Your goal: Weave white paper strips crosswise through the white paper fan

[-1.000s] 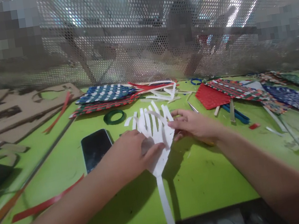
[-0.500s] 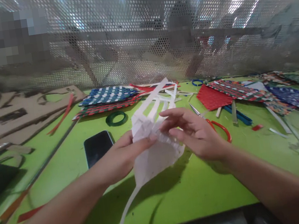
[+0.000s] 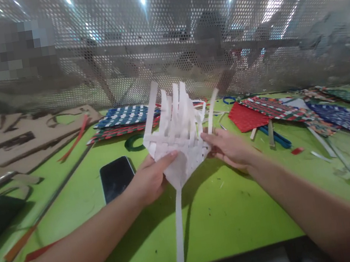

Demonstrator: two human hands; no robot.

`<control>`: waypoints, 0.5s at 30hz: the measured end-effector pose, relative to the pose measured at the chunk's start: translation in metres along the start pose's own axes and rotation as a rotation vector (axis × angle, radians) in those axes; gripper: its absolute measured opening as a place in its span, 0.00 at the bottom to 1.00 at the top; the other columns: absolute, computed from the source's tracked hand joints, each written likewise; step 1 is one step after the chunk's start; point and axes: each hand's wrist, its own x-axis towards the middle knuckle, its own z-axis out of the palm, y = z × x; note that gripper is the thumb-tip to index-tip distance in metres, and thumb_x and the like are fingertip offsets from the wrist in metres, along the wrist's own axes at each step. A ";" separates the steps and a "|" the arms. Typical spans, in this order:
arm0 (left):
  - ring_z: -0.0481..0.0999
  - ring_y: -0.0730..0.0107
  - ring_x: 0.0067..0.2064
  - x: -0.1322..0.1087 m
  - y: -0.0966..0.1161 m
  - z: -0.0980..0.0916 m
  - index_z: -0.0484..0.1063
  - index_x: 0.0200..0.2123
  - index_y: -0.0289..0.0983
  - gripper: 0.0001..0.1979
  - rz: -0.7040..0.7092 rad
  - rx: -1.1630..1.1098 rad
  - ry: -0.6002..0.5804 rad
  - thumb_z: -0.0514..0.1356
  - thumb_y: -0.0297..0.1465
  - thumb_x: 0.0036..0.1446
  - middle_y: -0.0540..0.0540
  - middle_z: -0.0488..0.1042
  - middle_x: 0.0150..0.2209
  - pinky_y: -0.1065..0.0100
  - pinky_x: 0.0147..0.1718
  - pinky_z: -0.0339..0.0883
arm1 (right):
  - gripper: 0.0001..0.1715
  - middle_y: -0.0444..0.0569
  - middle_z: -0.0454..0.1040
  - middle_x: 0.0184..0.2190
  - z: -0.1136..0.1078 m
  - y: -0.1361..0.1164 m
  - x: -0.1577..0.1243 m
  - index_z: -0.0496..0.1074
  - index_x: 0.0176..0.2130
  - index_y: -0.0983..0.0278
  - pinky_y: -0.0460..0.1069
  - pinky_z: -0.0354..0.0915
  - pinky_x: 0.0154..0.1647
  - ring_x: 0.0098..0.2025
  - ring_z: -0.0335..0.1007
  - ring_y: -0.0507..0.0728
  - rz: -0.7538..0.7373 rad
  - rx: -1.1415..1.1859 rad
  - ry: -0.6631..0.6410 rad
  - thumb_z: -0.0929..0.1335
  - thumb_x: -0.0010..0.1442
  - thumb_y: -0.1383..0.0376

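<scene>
Held above the green table is a piece of white strip weaving (image 3: 179, 163), pointed at the bottom, with several loose strips fanning up from its top. One long strip hangs from its point past the table's front edge. My left hand (image 3: 155, 175) grips its left side, the thumb lying across the front and the fingers behind. My right hand (image 3: 225, 145) pinches the right edge, close to a strip that leans out to the right. The fingertips of that hand are partly hidden by the weave.
A phone (image 3: 116, 178) lies left of my left hand, and a green tape roll (image 3: 134, 142) is behind it. Blue-and-white woven pieces (image 3: 124, 115) lie at the back. Cardboard scraps (image 3: 7, 141) cover the left; a red woven piece (image 3: 246, 116) and patterned ones lie right. Perforated sheeting (image 3: 156, 47) stands behind.
The white weaving has turned upright, its strips now fanned upward and its tail hanging straighter. My right hand has gone from loosely spread fingers to pinching the right edge.
</scene>
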 end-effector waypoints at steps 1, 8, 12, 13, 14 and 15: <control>0.79 0.46 0.59 0.000 0.001 -0.001 0.76 0.57 0.40 0.28 0.005 0.013 -0.035 0.73 0.40 0.53 0.39 0.80 0.58 0.53 0.57 0.75 | 0.19 0.51 0.80 0.44 0.002 0.001 -0.001 0.69 0.53 0.59 0.55 0.78 0.46 0.42 0.79 0.58 0.005 0.035 -0.037 0.72 0.65 0.57; 0.80 0.50 0.57 0.010 0.014 -0.014 0.78 0.52 0.37 0.24 -0.019 0.001 -0.054 0.74 0.33 0.51 0.39 0.81 0.55 0.55 0.57 0.75 | 0.35 0.50 0.81 0.42 -0.013 0.015 0.009 0.66 0.61 0.62 0.56 0.78 0.42 0.38 0.80 0.57 -0.145 -0.221 0.085 0.77 0.58 0.62; 0.83 0.61 0.50 0.021 0.016 -0.019 0.77 0.51 0.36 0.20 -0.077 -0.032 0.080 0.70 0.25 0.54 0.40 0.83 0.53 0.65 0.50 0.77 | 0.43 0.56 0.80 0.51 -0.015 0.018 0.009 0.59 0.67 0.62 0.62 0.77 0.51 0.45 0.81 0.61 -0.177 -0.299 0.002 0.77 0.60 0.62; 0.84 0.62 0.47 0.023 0.015 -0.020 0.77 0.50 0.36 0.19 -0.098 -0.026 0.082 0.69 0.24 0.54 0.40 0.83 0.51 0.66 0.47 0.77 | 0.44 0.57 0.79 0.52 -0.014 0.017 0.007 0.57 0.69 0.61 0.63 0.77 0.52 0.46 0.81 0.61 -0.191 -0.306 -0.012 0.76 0.61 0.62; 0.84 0.63 0.45 0.024 0.014 -0.020 0.78 0.49 0.35 0.18 -0.114 -0.016 0.070 0.69 0.24 0.54 0.40 0.84 0.49 0.67 0.45 0.78 | 0.45 0.57 0.78 0.53 -0.012 0.016 0.005 0.56 0.70 0.60 0.64 0.77 0.52 0.47 0.81 0.62 -0.209 -0.314 -0.022 0.75 0.62 0.62; 0.84 0.63 0.43 0.025 0.013 -0.021 0.78 0.48 0.35 0.17 -0.121 -0.005 0.048 0.69 0.24 0.53 0.40 0.84 0.47 0.66 0.44 0.78 | 0.46 0.57 0.78 0.54 -0.010 0.015 0.003 0.54 0.71 0.59 0.64 0.77 0.52 0.47 0.81 0.62 -0.231 -0.323 -0.033 0.75 0.62 0.62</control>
